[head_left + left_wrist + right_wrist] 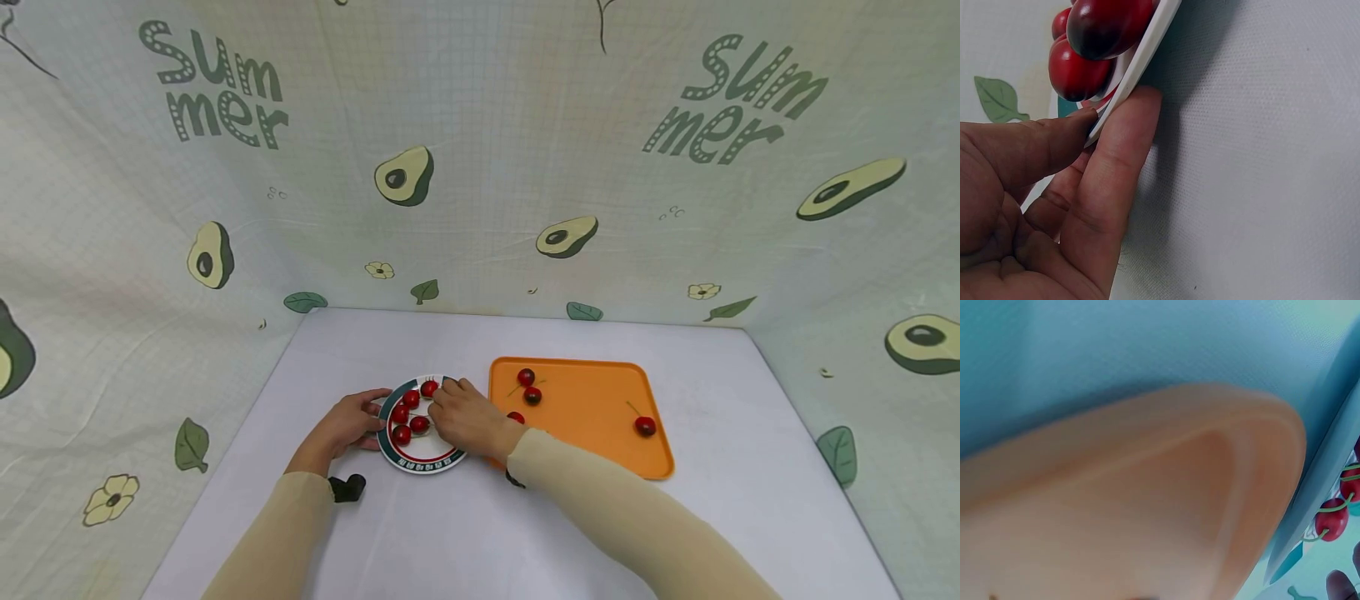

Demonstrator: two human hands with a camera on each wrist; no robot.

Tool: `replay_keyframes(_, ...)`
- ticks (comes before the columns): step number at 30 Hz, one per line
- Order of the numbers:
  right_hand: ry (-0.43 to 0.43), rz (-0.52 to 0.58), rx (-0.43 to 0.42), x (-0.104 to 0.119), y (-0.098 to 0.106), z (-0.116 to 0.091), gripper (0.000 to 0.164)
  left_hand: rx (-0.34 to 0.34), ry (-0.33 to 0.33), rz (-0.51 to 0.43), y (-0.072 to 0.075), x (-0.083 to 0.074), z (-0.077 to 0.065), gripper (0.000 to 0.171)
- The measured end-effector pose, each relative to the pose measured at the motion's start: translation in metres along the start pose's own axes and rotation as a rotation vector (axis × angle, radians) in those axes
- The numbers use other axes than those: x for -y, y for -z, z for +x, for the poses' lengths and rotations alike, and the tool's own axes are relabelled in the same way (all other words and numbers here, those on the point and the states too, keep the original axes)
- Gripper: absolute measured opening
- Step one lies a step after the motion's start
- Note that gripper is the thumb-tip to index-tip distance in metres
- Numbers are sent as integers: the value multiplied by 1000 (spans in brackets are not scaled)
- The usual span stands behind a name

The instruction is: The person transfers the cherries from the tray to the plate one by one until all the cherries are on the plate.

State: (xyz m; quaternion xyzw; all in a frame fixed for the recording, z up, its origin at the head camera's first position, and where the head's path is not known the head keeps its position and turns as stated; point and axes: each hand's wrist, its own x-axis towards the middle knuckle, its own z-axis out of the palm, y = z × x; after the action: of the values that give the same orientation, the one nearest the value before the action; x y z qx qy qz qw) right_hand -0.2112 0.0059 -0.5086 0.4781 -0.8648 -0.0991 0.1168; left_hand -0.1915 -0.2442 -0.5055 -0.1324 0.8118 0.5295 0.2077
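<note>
A white plate (424, 468) with a dark green rim band holds several red cherries (402, 435), mostly on its left half. My left hand (347, 427) pinches the plate's left edge; in the left wrist view the thumb lies on the rim and a finger (1113, 169) beneath it. That edge appears slightly off the cloth. Over the plate's right side is my right hand (468, 417), its fingers bent down toward the plate. Whether its fingertips hold a cherry is hidden. In the right wrist view, cherries (1332, 520) with green stems show on the plate.
Right of the plate lies an orange tray (592, 417) with several cherries, two near its back left and one cherry (645, 427) at its right. My right wrist crosses the tray's left side. A patterned cloth (480, 167) hangs behind the white table (435, 533).
</note>
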Motion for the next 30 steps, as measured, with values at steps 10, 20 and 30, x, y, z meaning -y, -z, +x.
replay_keyframes(10, -11, 26, -1, -3, 3, -1, 23, -3, -1, 9, 0, 0, 1, 66)
replay_keyframes(20, -38, -12, -8, -15, 11, -13, 30, -7, 11, 1, -2, 0, 0, 67)
replay_keyframes(30, -80, 36, -32, -49, 27, -51, 21, -20, 7, 33, -1, 1, 0, 66)
